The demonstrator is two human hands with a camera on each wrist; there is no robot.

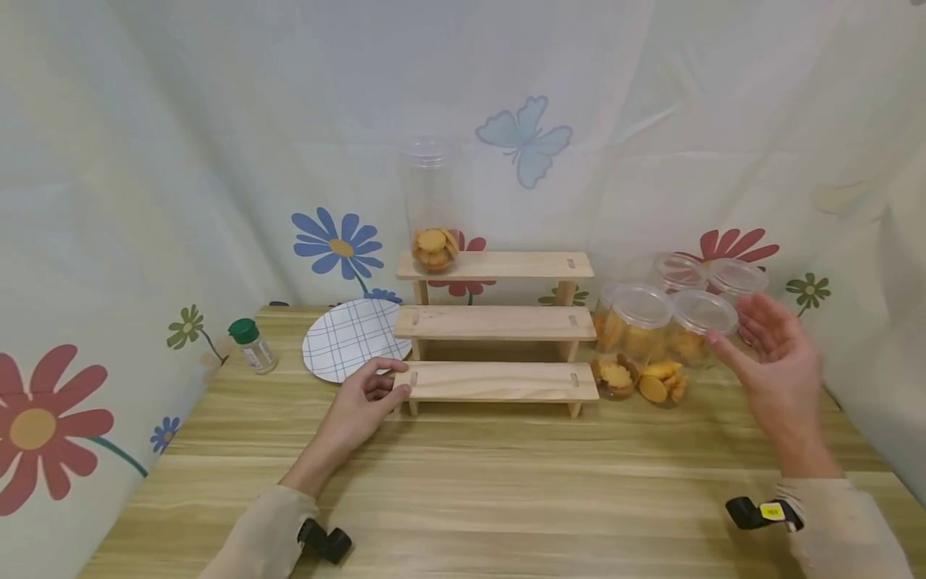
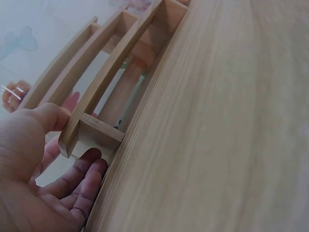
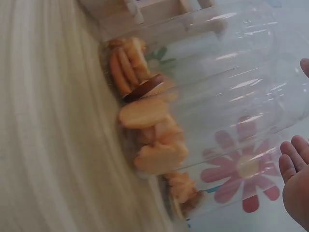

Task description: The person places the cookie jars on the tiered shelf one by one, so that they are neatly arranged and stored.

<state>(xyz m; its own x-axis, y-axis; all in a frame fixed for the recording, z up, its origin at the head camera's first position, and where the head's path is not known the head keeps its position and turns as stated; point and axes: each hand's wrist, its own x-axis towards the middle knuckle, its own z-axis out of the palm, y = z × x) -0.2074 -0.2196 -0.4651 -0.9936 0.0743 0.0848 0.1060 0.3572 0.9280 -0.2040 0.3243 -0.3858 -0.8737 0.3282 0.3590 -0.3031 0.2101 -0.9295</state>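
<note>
On the light wood-look worktop (image 1: 506, 490), near the mid., stands a pale wooden rack (image 1: 495, 382) w/ 3 flat steps. Its top step has a tall, round, clear plastic jar (image 1: 432, 193) at the L end, lid on, w/ a small heap of round yellow-brown cookies (image 1: 434, 245) in the low part only.

Just R of the rack is a bunch of round, clear plastic jars (image 1: 700, 312), at least 4, standing close tog. w/ see-through lids. The front ones have yellow-brown cookies too, down at the bottom; up close, the R wrist view shows a dark brown bit among them. How full the back ones are, can't tell.

L hand (image 1: 365, 396) has the low step's L end: thumb on top, other fingers bent in below, so they're only a bit open, w/ wood btwn. R hand (image 1: 784, 374) is next to the bunch, fingers wide apart from the thumb & holding nothing; can't tell if it touches a jar.

Far L is a small clear bottle (image 1: 255, 354) w/ a green cap; what's inside, can't tell. Btwn it & the rack is a white, round, flat thing w/ blue check lines (image 1: 354, 342).
</note>
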